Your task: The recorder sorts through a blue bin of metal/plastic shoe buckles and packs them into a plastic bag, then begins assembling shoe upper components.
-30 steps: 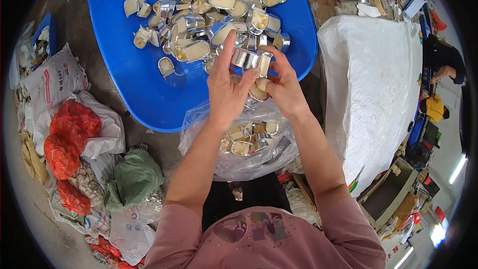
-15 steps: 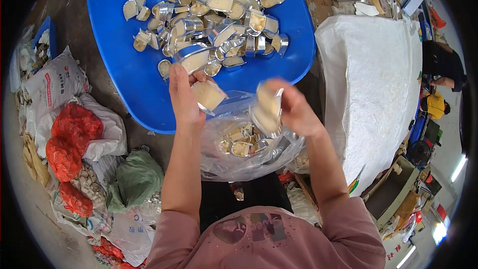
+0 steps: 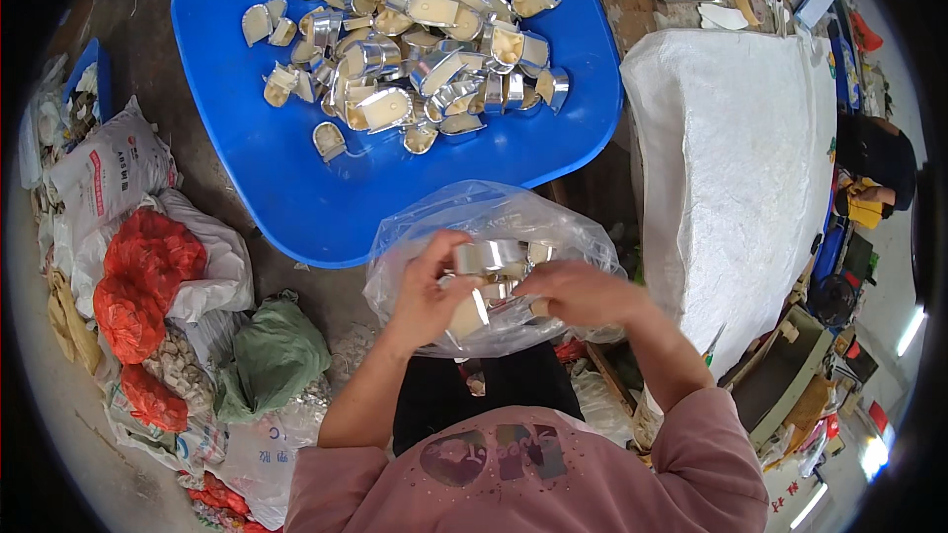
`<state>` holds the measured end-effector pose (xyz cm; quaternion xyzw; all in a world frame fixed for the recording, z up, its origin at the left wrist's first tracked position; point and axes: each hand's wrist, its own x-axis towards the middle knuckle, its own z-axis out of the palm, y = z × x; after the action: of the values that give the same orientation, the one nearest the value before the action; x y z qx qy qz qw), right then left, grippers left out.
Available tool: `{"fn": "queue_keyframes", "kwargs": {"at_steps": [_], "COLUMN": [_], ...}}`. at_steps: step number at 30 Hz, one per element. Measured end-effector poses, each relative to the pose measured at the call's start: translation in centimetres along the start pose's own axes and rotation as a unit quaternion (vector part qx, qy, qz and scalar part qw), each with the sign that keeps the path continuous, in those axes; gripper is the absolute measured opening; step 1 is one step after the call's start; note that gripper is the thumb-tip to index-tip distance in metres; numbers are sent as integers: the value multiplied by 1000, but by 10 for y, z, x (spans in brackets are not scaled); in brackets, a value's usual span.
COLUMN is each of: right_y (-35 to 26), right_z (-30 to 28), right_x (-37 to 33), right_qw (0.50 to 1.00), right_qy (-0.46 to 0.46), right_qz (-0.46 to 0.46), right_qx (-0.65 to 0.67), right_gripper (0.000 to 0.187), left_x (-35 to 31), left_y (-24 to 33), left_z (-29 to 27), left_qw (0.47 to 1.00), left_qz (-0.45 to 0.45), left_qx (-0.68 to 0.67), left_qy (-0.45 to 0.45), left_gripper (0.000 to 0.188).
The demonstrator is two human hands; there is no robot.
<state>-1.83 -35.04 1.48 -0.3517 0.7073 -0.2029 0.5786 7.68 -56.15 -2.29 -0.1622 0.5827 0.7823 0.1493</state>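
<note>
A clear plastic bag [image 3: 415,222] lies spread open in front of my lap. My left hand [image 3: 432,286] is at the bag's left side, thumb and fingers closed on a cream-and-silver curved plastic part [image 3: 468,317]. Beside those fingers, a shiny silver part [image 3: 491,256] lies over the bag's mouth, among others like it. My right hand [image 3: 583,293] reaches in from the right, its fingers bent down at the parts in the bag; their tips are partly hidden, so its grip is unclear. Beyond, a blue tub [image 3: 237,163] holds a heap of similar parts [image 3: 433,8].
A large white woven sack [image 3: 726,168] stands to the right. On the left are red bags [image 3: 148,266], a green bag [image 3: 272,350] and a printed white sack [image 3: 114,163]. Another person [image 3: 879,163] is at the far right edge.
Both hands have come down from the tub's near edge to the bag, bringing parts with them. One part from the left hand now lies on the heap in the tub.
</note>
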Motion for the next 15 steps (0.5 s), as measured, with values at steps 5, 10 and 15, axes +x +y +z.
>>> {"fn": "queue_keyframes", "kwargs": {"at_steps": [5, 10, 15], "right_y": [11, 70, 65], "right_z": [-75, -72, -78], "right_x": [28, 113, 163], "right_qw": [921, 901, 847], "right_qy": [372, 416, 470], "right_qz": [-18, 119, 235], "right_qx": [115, -15, -80], "right_gripper": [41, 58, 44], "left_x": [14, 5, 1], "left_y": [13, 3, -22], "left_z": [-9, 16, 33], "left_qw": [997, 976, 906], "left_qz": [15, 21, 33], "left_qx": [-17, 200, 406], "left_qy": [78, -87, -119], "left_gripper": [37, 39, 38]}}
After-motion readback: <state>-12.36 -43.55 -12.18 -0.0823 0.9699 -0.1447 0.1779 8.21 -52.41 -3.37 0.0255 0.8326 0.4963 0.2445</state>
